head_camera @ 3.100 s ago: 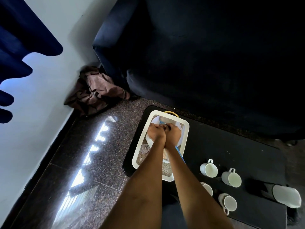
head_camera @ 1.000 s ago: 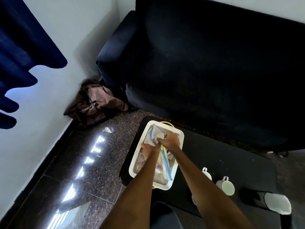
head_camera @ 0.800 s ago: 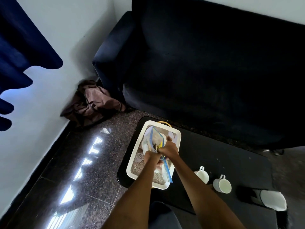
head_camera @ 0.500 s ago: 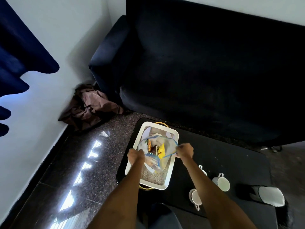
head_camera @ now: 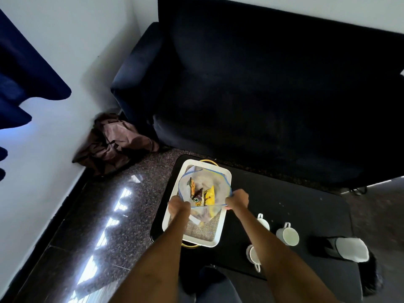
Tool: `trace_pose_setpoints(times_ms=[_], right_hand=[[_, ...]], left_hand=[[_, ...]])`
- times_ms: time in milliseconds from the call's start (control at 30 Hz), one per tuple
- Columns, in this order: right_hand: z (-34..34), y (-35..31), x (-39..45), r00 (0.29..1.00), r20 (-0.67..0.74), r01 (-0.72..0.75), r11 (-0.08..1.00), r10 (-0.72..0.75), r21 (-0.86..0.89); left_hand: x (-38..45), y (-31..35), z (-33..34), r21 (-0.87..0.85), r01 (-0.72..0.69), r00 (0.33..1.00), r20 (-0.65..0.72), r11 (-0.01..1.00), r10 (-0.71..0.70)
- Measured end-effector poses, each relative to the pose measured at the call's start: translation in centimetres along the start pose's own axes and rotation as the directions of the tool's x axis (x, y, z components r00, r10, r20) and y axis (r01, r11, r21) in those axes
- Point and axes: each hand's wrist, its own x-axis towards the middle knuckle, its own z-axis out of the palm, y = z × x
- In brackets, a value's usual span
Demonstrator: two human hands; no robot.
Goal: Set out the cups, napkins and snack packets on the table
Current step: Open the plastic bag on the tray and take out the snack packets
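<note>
Two bare forearms without sleeves, left hand (head_camera: 178,207) and right hand (head_camera: 238,199) without gloves, rings or watch, dark trousers showed at the knees below.

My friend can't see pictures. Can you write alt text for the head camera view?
Two hands, left hand and right hand, pull open a clear bag of snack packets over a white tray on a black table; white cups stand nearby.

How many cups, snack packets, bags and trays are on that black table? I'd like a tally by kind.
White cups: 3 in view
Snack packets: 3 visible inside the bag
Clear zip bag: 1
White tray: 1
Total: 8
</note>
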Motion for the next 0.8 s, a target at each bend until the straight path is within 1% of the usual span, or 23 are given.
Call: trace_pose_setpoints(times_ms=[67,133,200,233,300,333,400,467,500,533,567,600,633,667,733,800], right_hand=[[-0.7,0.0,0.3,1.0,-0.012,0.017,0.999,-0.018,-0.04],[-0.4,-0.5,0.2,0.998,0.008,0.068,0.985,-0.067,-0.158],[-0.1,-1.2,-0.4,0.993,-0.019,0.106,0.959,-0.115,-0.263],[0.0,-1.4,-0.7,0.984,-0.068,0.137,0.947,-0.163,-0.289],[0.3,-2.1,-0.8,0.94,-0.158,0.249,0.926,-0.302,-0.285],[0.5,-2.5,-0.8,0.914,-0.173,0.313,0.909,-0.366,-0.274],[0.9,-3.4,-0.9,0.869,-0.181,0.404,0.872,-0.461,-0.277],[1.3,-3.8,-0.8,0.842,-0.243,0.406,0.862,-0.482,-0.303],[1.5,-3.7,-0.6,0.851,-0.277,0.361,0.88,-0.446,-0.308],[1.7,-3.4,-0.3,0.882,-0.29,0.297,0.915,-0.372,-0.273],[2.0,-3.0,-0.2,0.921,-0.266,0.235,0.951,-0.283,-0.198],[2.3,-2.5,0.0,0.955,-0.212,0.189,0.976,-0.207,-0.104],[2.7,-2.1,-0.1,0.974,-0.14,0.179,0.984,-0.179,-0.013],[3.2,-2.1,-0.3,0.974,-0.082,0.218,0.974,-0.213,0.06],[4.2,-2.6,-1.1,0.925,-0.028,0.378,0.914,-0.378,0.148],[5.0,-3.6,-1.6,0.863,-0.008,0.502,0.854,-0.506,0.14]], left_hand=[[0.1,0.5,-0.5,0.05,-0.042,0.999,-0.009,0.998,0.043],[-0.4,1.0,-0.2,0.113,-0.072,0.996,0.061,0.991,0.065],[-0.8,1.2,0.1,0.099,-0.074,0.993,0.102,0.992,0.064],[-0.9,1.2,0.1,0.079,-0.084,0.994,0.08,0.993,0.078],[-0.9,1.2,-0.2,0.066,-0.144,0.989,-0.019,0.987,0.145],[-0.8,1.2,-0.3,0.054,-0.176,0.982,-0.062,0.983,0.179],[-0.7,1.3,-0.7,0.027,-0.207,0.974,-0.085,0.978,0.208],[-0.2,0.9,-1.1,0.028,-0.217,0.973,-0.072,0.976,0.218],[0.1,0.6,-1.3,0.025,-0.221,0.973,-0.065,0.975,0.222],[0.5,0.4,-1.5,0.005,-0.227,0.972,-0.057,0.974,0.227],[0.9,0.1,-1.7,-0.039,-0.237,0.971,-0.04,0.971,0.235],[1.3,-0.3,-1.6,-0.095,-0.255,0.967,-0.016,0.962,0.255],[1.7,-0.5,-1.5,-0.16,-0.258,0.964,0.015,0.953,0.264],[1.9,-0.6,-1.4,-0.23,-0.248,0.962,0.054,0.941,0.267],[2.2,0.0,-1.3,-0.366,-0.193,0.963,0.106,0.91,0.247],[2.7,1.3,-1.3,-0.403,-0.175,0.963,0.12,0.898,0.241]])
